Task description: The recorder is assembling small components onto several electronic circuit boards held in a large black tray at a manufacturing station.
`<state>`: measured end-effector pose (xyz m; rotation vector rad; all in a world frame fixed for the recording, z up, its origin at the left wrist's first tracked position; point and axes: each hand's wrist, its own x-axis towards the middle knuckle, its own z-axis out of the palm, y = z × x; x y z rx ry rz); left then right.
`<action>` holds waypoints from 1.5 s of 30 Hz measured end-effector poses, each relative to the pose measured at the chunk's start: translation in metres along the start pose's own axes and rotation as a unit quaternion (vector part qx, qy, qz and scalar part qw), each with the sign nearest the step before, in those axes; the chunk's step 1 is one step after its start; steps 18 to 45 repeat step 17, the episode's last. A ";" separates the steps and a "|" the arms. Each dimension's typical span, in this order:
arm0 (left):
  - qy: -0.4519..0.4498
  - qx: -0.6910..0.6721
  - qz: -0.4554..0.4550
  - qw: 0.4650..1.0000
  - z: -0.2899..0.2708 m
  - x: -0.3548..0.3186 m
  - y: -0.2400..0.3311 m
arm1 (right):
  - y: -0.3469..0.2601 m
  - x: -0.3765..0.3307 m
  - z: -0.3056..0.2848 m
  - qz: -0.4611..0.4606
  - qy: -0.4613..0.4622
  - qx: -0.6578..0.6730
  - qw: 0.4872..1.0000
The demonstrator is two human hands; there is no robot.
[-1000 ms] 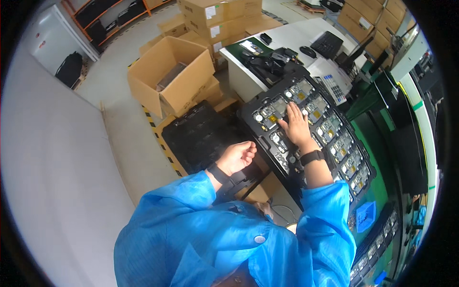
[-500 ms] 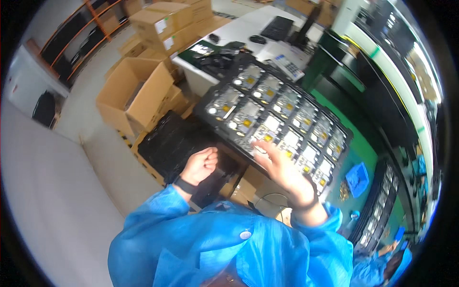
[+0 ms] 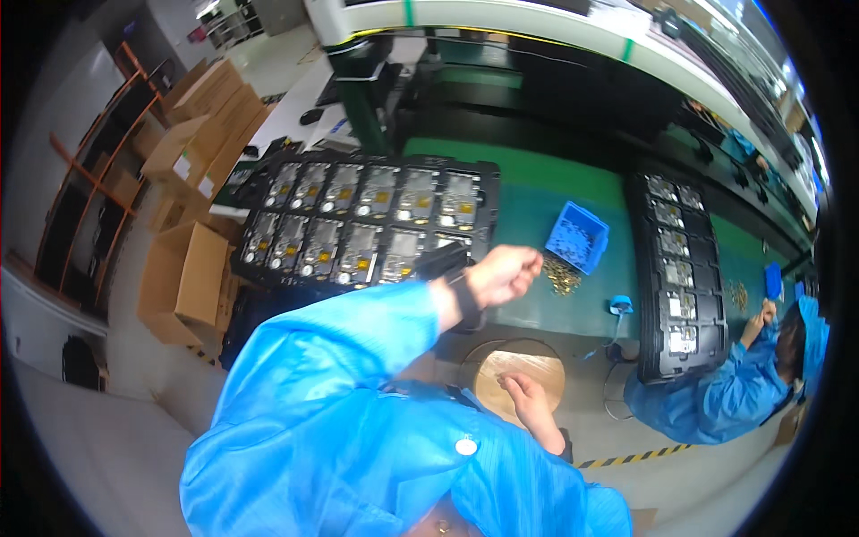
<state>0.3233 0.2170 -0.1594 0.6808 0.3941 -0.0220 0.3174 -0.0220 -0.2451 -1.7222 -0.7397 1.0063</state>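
Left hand [image 3: 506,276] is out over the green bench [image 3: 537,183], fingers curled shut in a loose fist just left of the little heap of brass parts [image 3: 562,277] by the blue bin [image 3: 577,237]; whether it has one pinched, I cannot tell. Right hand [image 3: 528,403] hangs low over the round wooden disc [image 3: 537,362], fingers loosely apart and empty. The big black tray [image 3: 488,168] to the far left shows a board [image 3: 376,192] in every visible pocket, so loading looks largely done, with fitting the brass pieces seemingly what remains.
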 end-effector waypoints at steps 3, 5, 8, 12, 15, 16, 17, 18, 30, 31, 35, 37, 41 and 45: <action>0.087 -0.087 0.058 0.991 -0.008 0.127 -0.006 | 0.050 -0.016 -0.027 0.021 0.055 0.040 0.997; 0.127 -0.027 0.114 0.985 -0.007 0.174 -0.009 | 0.066 -0.030 -0.038 0.071 0.128 0.113 0.983; 0.123 -0.060 0.073 0.988 0.028 0.187 -0.010 | 0.113 -0.052 -0.049 0.119 0.192 0.020 0.974; 0.158 -0.011 0.101 0.982 0.015 0.220 -0.014 | 0.150 -0.068 -0.058 0.138 0.214 0.018 0.967; 0.141 0.057 0.112 0.982 -0.010 0.244 -0.022 | 0.171 -0.073 -0.063 0.183 0.234 -0.019 0.955; 0.103 0.046 0.144 0.983 -0.015 0.250 -0.025 | 0.178 -0.072 -0.063 0.194 0.237 -0.017 0.952; 0.066 0.035 0.175 0.982 -0.017 0.252 -0.031 | 0.185 -0.071 -0.062 0.207 0.239 -0.014 0.949; 0.066 0.035 0.175 0.982 -0.017 0.252 -0.031 | 0.185 -0.071 -0.062 0.207 0.239 -0.014 0.949; 0.066 0.035 0.175 0.982 -0.017 0.252 -0.031 | 0.185 -0.071 -0.062 0.207 0.239 -0.014 0.949; 0.066 0.035 0.175 0.982 -0.017 0.252 -0.031 | 0.185 -0.071 -0.062 0.207 0.239 -0.014 0.949; 0.066 0.035 0.175 0.982 -0.017 0.252 -0.031 | 0.185 -0.071 -0.062 0.207 0.239 -0.014 0.949; 0.066 0.035 0.175 0.982 -0.017 0.252 -0.031 | 0.185 -0.071 -0.062 0.207 0.239 -0.014 0.949; 0.066 0.035 0.175 0.982 -0.017 0.252 -0.031 | 0.185 -0.071 -0.062 0.207 0.239 -0.014 0.949; 0.066 0.035 0.175 0.982 -0.017 0.252 -0.031 | 0.185 -0.071 -0.062 0.207 0.239 -0.014 0.949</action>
